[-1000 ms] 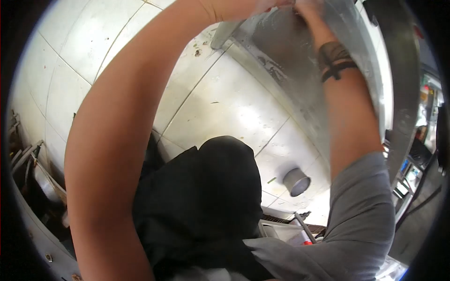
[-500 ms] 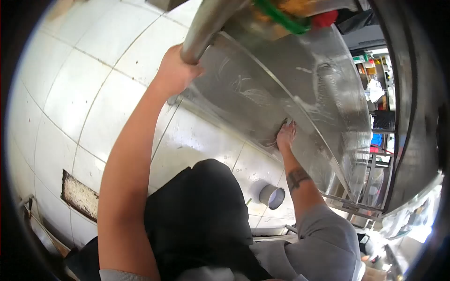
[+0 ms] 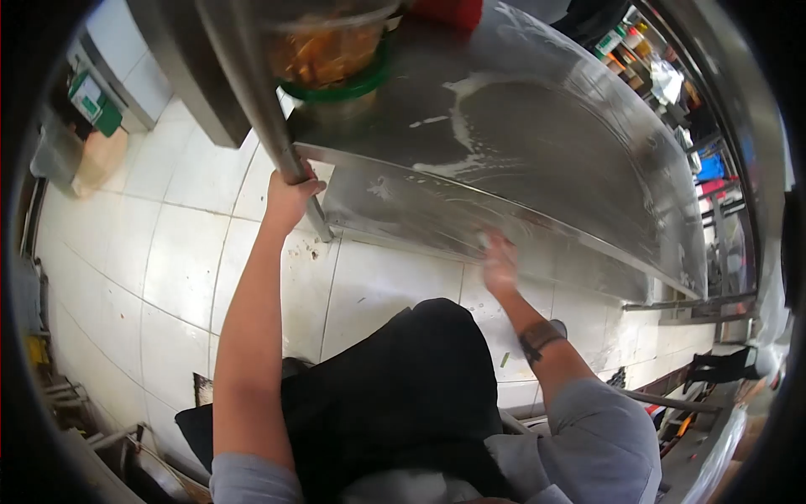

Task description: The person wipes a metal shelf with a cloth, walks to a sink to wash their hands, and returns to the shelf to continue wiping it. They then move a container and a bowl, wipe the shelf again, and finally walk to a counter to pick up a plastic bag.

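Note:
My left hand (image 3: 290,200) is wrapped around an upright metal table leg (image 3: 267,109). My right hand (image 3: 500,262) is at a lower stainless steel panel (image 3: 403,202), under the edge of a wide steel shelf (image 3: 562,143). Motion smears its fingers; a pale patch shows at the fingertips, and whether it is a held thing or foam I cannot make out. Whitish suds (image 3: 462,126) streak the shelf in curved smears. A clear tub of orange-brown food (image 3: 327,55), with a green rim (image 3: 340,84), stands near the leg at the top.
A red object (image 3: 449,12) lies beyond the tub. White floor tiles (image 3: 176,252) spread below and left. Part of a round metal piece (image 3: 558,328) shows behind my right forearm. Steel racks with goods (image 3: 714,168) line the right; a green container (image 3: 94,102) is at far left.
My view has swung, bringing more of the shelf and tub into sight. My right hand has shifted along the lower panel and is now blurred. The left hand still grips the leg.

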Action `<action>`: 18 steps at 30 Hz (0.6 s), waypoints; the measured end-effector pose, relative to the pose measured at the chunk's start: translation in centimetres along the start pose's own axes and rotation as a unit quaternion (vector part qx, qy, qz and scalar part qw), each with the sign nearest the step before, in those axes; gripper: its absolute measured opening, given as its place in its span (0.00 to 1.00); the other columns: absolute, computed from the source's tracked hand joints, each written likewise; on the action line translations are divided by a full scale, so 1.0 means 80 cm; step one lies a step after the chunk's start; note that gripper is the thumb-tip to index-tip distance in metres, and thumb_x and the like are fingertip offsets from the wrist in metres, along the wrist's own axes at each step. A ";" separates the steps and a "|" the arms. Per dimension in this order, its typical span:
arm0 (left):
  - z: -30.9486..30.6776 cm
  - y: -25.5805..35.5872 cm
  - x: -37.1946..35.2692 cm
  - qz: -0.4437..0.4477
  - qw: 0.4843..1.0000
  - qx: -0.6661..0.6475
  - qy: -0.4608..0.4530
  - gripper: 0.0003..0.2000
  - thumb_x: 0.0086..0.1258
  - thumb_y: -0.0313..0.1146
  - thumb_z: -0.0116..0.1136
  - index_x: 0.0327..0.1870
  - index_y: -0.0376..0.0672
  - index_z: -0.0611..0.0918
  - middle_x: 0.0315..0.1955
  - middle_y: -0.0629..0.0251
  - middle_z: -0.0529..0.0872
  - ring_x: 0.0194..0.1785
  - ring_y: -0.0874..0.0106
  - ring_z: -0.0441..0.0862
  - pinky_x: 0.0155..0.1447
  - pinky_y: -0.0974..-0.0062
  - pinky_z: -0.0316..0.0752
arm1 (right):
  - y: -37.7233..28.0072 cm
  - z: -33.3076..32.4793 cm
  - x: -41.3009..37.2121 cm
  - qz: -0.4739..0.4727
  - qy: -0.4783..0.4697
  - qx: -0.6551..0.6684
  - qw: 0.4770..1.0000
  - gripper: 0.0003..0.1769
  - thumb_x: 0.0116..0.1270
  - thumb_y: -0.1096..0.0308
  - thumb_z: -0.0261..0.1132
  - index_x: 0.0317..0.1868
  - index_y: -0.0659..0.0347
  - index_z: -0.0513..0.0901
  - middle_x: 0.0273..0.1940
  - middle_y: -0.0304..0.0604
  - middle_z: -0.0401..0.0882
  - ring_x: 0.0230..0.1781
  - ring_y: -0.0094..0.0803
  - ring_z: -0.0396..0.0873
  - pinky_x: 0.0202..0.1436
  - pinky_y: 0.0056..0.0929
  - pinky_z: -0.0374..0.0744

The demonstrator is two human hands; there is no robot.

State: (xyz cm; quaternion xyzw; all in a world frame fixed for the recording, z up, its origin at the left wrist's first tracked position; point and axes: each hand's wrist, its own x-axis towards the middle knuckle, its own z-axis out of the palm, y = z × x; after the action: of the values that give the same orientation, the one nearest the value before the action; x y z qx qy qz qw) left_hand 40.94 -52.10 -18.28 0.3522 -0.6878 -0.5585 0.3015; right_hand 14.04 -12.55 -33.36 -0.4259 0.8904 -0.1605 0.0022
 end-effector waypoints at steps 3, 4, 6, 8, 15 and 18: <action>0.003 -0.013 0.007 -0.005 1.000 0.002 0.001 0.08 0.52 0.25 0.68 0.27 0.41 0.78 0.24 0.68 0.80 0.31 0.72 0.77 0.39 0.70 0.71 | 0.147 -0.016 -0.142 0.077 0.148 -0.087 0.982 0.27 0.64 0.76 0.62 0.65 0.59 0.77 0.70 0.55 0.71 0.68 0.51 0.72 0.68 0.47 0.73; 0.001 -0.013 0.007 -0.015 1.000 -0.008 0.002 0.08 0.52 0.25 0.68 0.27 0.41 0.78 0.24 0.68 0.80 0.31 0.73 0.76 0.39 0.70 0.70 | 0.152 -0.028 -0.180 0.220 0.146 -0.057 0.963 0.26 0.64 0.74 0.62 0.64 0.61 0.76 0.67 0.57 0.73 0.67 0.54 0.72 0.67 0.49 0.73; 0.002 -0.002 0.003 0.001 1.000 -0.004 0.000 0.08 0.52 0.25 0.68 0.26 0.41 0.78 0.23 0.68 0.79 0.30 0.73 0.75 0.39 0.69 0.69 | 0.145 -0.053 -0.217 0.458 0.122 -0.026 0.880 0.24 0.65 0.70 0.64 0.61 0.66 0.75 0.65 0.61 0.73 0.67 0.59 0.71 0.68 0.49 0.73; 0.001 -0.002 0.003 0.002 1.000 0.022 -0.004 0.08 0.52 0.26 0.68 0.27 0.41 0.78 0.23 0.68 0.79 0.30 0.72 0.75 0.39 0.69 0.70 | 0.144 -0.041 -0.248 0.557 0.096 -0.026 0.824 0.25 0.65 0.66 0.65 0.60 0.69 0.75 0.66 0.63 0.72 0.69 0.60 0.70 0.69 0.49 0.73; -0.009 -0.012 0.007 0.022 0.998 0.049 -0.030 0.09 0.53 0.27 0.70 0.27 0.39 0.79 0.22 0.66 0.81 0.31 0.71 0.78 0.40 0.68 0.73 | 0.236 0.035 -0.273 0.579 0.030 0.096 0.809 0.38 0.72 0.45 0.61 0.67 0.71 0.74 0.63 0.64 0.79 0.64 0.58 0.78 0.66 0.47 0.77; -0.010 -0.007 0.005 0.001 0.999 0.041 -0.033 0.08 0.53 0.28 0.70 0.28 0.40 0.81 0.22 0.65 0.82 0.29 0.70 0.79 0.40 0.68 0.75 | 0.252 0.021 -0.288 0.667 0.014 0.296 0.684 0.52 0.70 0.30 0.58 0.74 0.73 0.67 0.67 0.64 0.76 0.66 0.56 0.77 0.68 0.44 0.75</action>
State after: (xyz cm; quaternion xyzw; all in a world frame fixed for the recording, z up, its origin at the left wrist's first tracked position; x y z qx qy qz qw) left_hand 41.42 -52.95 -18.71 0.3450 -0.7198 -0.5409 0.2649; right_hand 13.63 16.27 -43.81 0.3054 0.8453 -0.3780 0.2222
